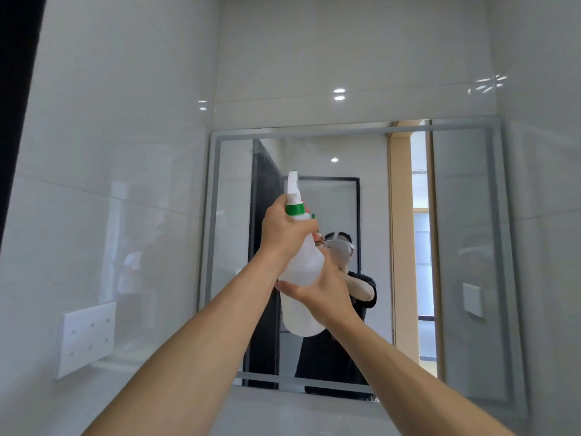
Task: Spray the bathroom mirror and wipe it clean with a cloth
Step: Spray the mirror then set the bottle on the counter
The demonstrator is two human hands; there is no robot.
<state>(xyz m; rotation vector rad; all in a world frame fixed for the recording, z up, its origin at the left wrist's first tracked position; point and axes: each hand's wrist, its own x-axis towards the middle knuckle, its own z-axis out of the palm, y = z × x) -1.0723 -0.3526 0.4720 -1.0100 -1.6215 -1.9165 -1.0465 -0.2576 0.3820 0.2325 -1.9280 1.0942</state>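
A translucent white spray bottle [302, 319] with a green collar and white nozzle is raised in front of the bathroom mirror [465, 247]. My left hand [284, 229] wraps the bottle's neck just under the trigger head. My right hand [317, 286] grips the bottle's body lower down from the right. The nozzle points up and toward the mirror's upper left area, where a faint haze of mist shows on the glass. The mirror reflects a person in dark clothes holding the bottle. No cloth is in view.
Glossy white tiled walls surround the mirror. A white socket panel [86, 338] sits on the left wall at lower left. A dark door edge runs down the far left. The mirror reflects a doorway and a wall plate.
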